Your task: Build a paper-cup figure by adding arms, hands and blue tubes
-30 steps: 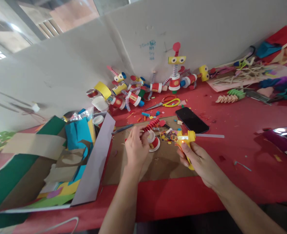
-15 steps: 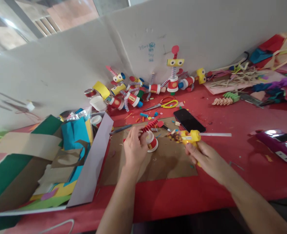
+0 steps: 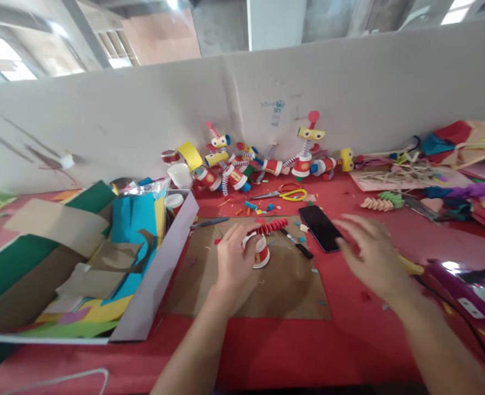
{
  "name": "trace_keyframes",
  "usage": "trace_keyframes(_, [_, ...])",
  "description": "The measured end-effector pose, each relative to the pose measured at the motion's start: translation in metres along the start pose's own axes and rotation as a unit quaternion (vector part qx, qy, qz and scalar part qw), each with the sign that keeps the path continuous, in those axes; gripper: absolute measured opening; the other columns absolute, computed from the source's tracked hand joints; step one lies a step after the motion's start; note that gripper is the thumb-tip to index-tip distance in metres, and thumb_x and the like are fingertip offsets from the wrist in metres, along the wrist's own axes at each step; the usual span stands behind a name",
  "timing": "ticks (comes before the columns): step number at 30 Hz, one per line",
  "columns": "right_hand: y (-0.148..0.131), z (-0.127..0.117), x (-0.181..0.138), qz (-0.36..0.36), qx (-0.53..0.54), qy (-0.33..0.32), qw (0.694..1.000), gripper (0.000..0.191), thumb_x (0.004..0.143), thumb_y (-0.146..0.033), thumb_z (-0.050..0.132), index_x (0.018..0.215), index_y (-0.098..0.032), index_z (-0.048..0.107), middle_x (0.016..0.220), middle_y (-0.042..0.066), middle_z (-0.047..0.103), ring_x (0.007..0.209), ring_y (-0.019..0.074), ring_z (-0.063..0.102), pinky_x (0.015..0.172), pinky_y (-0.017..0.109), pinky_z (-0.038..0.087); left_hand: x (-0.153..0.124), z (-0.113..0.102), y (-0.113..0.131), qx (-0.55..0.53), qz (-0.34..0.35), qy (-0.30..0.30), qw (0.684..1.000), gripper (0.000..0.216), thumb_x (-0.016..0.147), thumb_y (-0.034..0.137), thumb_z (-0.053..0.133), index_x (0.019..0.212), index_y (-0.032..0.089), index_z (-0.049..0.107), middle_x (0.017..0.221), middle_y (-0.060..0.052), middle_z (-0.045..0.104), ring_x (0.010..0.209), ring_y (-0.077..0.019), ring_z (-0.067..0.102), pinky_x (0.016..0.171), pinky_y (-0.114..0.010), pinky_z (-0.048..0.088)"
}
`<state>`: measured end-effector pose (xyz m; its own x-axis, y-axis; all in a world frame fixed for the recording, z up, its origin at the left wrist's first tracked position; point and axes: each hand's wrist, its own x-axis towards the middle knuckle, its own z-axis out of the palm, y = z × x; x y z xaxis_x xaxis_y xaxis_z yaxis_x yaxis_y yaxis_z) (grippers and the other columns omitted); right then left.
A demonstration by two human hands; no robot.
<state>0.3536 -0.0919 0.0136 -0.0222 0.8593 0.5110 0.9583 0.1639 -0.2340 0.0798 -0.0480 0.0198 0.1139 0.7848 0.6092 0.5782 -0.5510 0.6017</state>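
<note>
My left hand (image 3: 237,253) is closed on a small red-and-white paper cup (image 3: 261,253) over the cardboard sheet. From the cup's top a red folded-paper spring (image 3: 272,226) sticks out to the right. Its far side is hidden by my fingers. My right hand (image 3: 370,255) holds nothing, its fingers apart and slightly blurred, just right of a black phone (image 3: 321,229). Behind the right wrist shows part of a yellow glue gun (image 3: 411,266) lying on the red table. A black marker pen (image 3: 298,244) rests on the cardboard (image 3: 283,299).
Several finished cup figures (image 3: 304,163) stand and lie along the grey partition. Yellow-handled scissors (image 3: 292,193) lie before them. At left is a box (image 3: 156,274) of coloured paper. A purple device (image 3: 468,288) with a black cord sits at right, below paper scraps (image 3: 407,175).
My right hand has let go of the yellow glue gun, which now lies at the right, and its fingers have opened. The left hand keeps the cup. The view has tilted up.
</note>
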Motion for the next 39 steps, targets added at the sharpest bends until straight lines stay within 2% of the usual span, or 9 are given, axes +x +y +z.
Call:
trace_keyframes(3, [-0.063,0.009,0.022,-0.099,0.185,-0.031,0.977,0.035,0.089,-0.038,0.061,0.122,-0.028,0.061,0.133,0.008,0.060,0.130,0.0306,0.046,0.105,0.051,0.037,-0.002,0.001,0.000,-0.009,-0.012,-0.003,1.000,0.018,0.084,0.012,0.059,0.098,0.023,0.065,0.091,-0.002,0.073,0.085,-0.0166,0.068,0.076,-0.029,0.054])
trace_keyframes(5, [-0.091,0.017,0.035,-0.107,0.244,-0.055,0.962,0.034,0.087,-0.037,0.065,0.119,-0.030,0.063,0.127,0.006,0.065,0.127,0.0300,0.051,0.105,0.051,0.038,-0.003,0.002,0.001,-0.035,-0.026,0.001,0.999,0.020,0.082,0.010,0.060,0.098,0.023,0.063,0.090,-0.001,0.072,0.084,-0.0158,0.069,0.076,-0.029,0.055])
trace_keyframes(7, [-0.103,0.024,0.043,-0.090,0.297,-0.077,0.947,0.025,0.088,-0.033,0.064,0.112,-0.029,0.067,0.117,0.005,0.070,0.116,0.0279,0.060,0.101,0.049,0.042,-0.003,0.002,0.001,-0.065,-0.038,-0.001,0.997,0.025,0.081,0.007,0.059,0.100,0.023,0.062,0.091,0.000,0.072,0.085,-0.0148,0.069,0.076,-0.027,0.055])
trace_keyframes(11, [-0.096,0.035,0.045,-0.002,0.396,-0.099,0.913,0.018,0.090,-0.033,0.060,0.104,-0.026,0.069,0.109,0.005,0.073,0.104,0.0237,0.066,0.091,0.040,0.050,0.001,-0.003,-0.001,-0.066,-0.045,-0.035,0.996,0.034,0.077,0.007,0.064,0.107,0.024,0.061,0.101,-0.002,0.071,0.094,-0.0161,0.067,0.083,-0.030,0.053])
trace_keyframes(14, [-0.084,0.042,0.040,0.041,0.393,-0.098,0.913,0.022,0.090,-0.037,0.058,0.105,-0.023,0.067,0.111,0.007,0.072,0.105,0.0244,0.066,0.092,0.040,0.049,0.005,-0.011,-0.005,0.016,-0.008,-0.087,0.996,0.043,0.073,0.017,0.073,0.114,0.025,0.063,0.120,-0.006,0.067,0.116,-0.0251,0.057,0.100,-0.044,0.044])
trace_keyframes(17, [-0.076,0.049,0.038,0.020,0.355,-0.112,0.928,0.019,0.092,-0.033,0.055,0.104,-0.023,0.065,0.108,0.008,0.071,0.102,0.0241,0.065,0.091,0.041,0.048,0.006,-0.017,-0.009,0.104,0.017,-0.141,0.984,0.049,0.073,0.029,0.075,0.120,0.028,0.063,0.129,-0.006,0.064,0.127,-0.0319,0.046,0.106,-0.055,0.032])
trace_keyframes(22, [-0.075,0.056,0.038,-0.010,0.343,-0.151,0.927,0.015,0.092,-0.025,0.053,0.102,-0.021,0.063,0.105,0.008,0.069,0.100,0.0222,0.064,0.088,0.038,0.048,0.003,-0.019,-0.010,0.142,0.032,-0.210,0.967,0.055,0.074,0.038,0.074,0.126,0.027,0.059,0.131,-0.009,0.062,0.129,-0.0338,0.045,0.107,-0.060,0.025])
trace_keyframes(30, [-0.081,0.059,0.035,0.006,0.367,-0.174,0.914,0.014,0.090,-0.025,0.058,0.102,-0.020,0.063,0.105,0.008,0.068,0.098,0.0211,0.063,0.085,0.037,0.048,0.007,-0.022,-0.008,0.179,0.006,-0.230,0.957,0.067,0.071,0.042,0.075,0.132,0.024,0.053,0.134,-0.010,0.059,0.129,-0.0338,0.046,0.109,-0.057,0.024])
trace_keyframes(39, [-0.084,0.061,0.034,-0.015,0.377,-0.161,0.912,0.012,0.088,-0.021,0.061,0.100,-0.020,0.063,0.104,0.007,0.068,0.097,0.0203,0.063,0.084,0.035,0.050,0.008,-0.023,-0.008,0.176,-0.018,-0.240,0.954,0.048,0.073,0.028,0.073,0.119,0.027,0.061,0.123,-0.005,0.067,0.123,-0.0301,0.052,0.108,-0.056,0.023])
